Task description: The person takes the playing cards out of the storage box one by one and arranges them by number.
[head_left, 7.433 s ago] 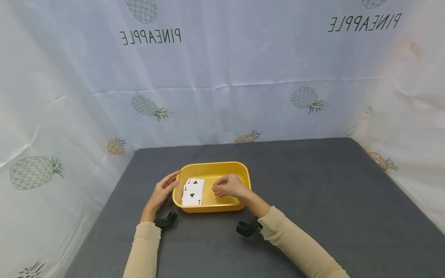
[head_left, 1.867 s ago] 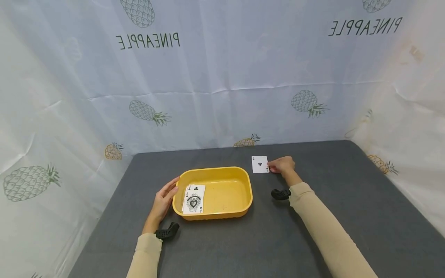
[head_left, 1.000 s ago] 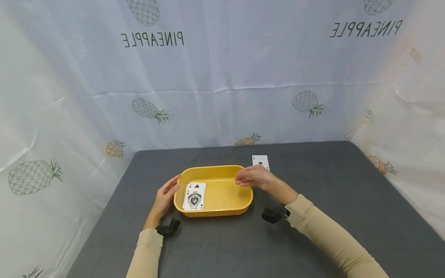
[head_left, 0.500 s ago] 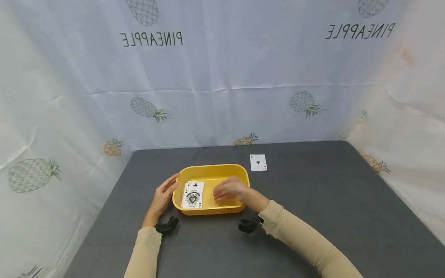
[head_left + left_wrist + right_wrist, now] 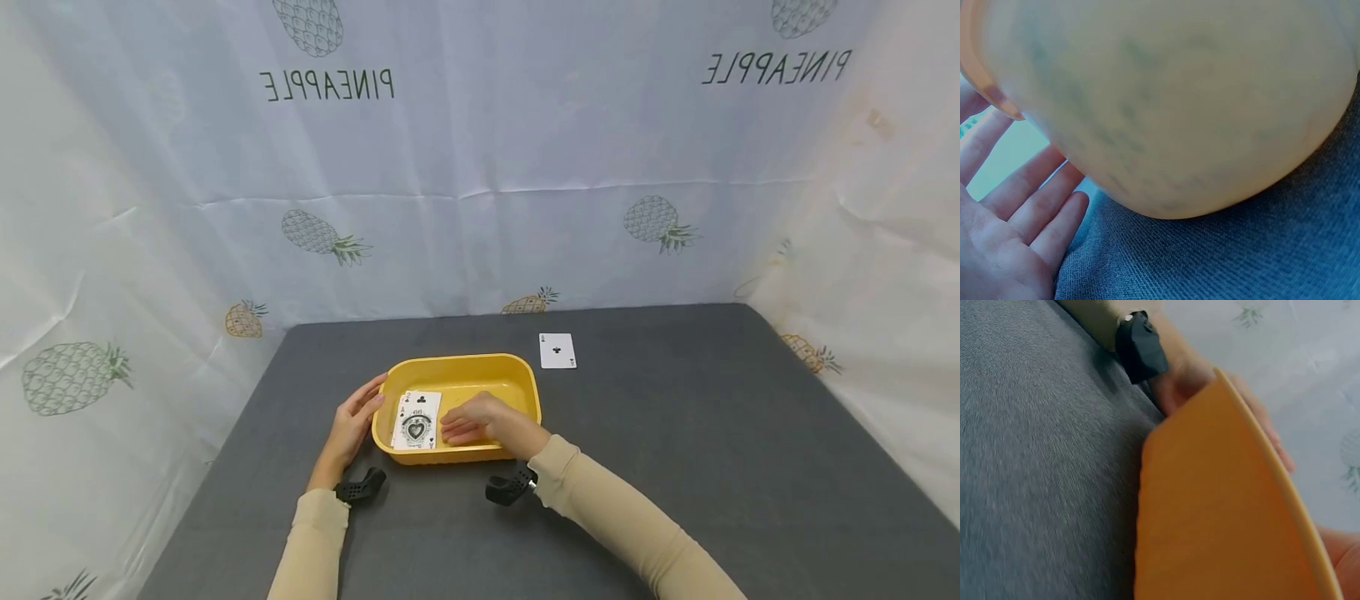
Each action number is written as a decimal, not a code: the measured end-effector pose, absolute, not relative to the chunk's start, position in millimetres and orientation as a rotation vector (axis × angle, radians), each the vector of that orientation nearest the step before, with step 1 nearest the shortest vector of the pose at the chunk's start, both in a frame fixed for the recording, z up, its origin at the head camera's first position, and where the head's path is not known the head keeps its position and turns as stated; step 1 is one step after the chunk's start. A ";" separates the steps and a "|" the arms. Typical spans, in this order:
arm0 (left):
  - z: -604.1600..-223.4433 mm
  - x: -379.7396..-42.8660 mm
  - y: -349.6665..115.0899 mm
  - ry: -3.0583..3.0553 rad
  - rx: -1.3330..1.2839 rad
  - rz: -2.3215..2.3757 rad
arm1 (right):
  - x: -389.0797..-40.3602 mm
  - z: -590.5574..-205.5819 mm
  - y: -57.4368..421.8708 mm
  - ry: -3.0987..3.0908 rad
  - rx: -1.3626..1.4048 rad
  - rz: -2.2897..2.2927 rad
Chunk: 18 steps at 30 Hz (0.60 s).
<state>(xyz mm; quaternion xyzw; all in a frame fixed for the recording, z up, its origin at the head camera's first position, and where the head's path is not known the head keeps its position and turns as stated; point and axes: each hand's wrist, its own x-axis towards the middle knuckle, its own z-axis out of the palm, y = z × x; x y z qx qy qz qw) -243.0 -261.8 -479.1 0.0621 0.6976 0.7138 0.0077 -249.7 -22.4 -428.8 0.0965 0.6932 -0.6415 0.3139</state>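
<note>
My left hand rests against the left end of a yellow tray. In the left wrist view its fingers lie nearly straight along the tray's wall. A small stack of playing cards lies face up inside the tray's left part, an ace of spades on top and a two of clubs partly showing beneath. My right hand hovers low inside the tray, just right of the stack, fingers loosely bent and holding nothing visible. The tray wall hides its fingertips in the right wrist view.
An ace of clubs card lies face up on the dark grey table, behind the tray's right corner. White fabric printed with pineapples hangs around the back and sides of the table.
The ace of clubs left the stack for the table, uncovering the ace of spades. My right hand released that card and came back left into the tray; the left hand stayed at the tray's end.
</note>
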 end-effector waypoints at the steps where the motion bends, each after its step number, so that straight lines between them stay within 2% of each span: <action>1: -479.2 -242.7 -262.2 2.185 0.192 2.226 | -249.3 -429.4 -26.1 1.828 0.268 -1.695; 18: -479.0 -243.3 -262.2 2.173 0.198 2.242 | -247.9 -431.0 -62.9 1.969 0.408 -1.692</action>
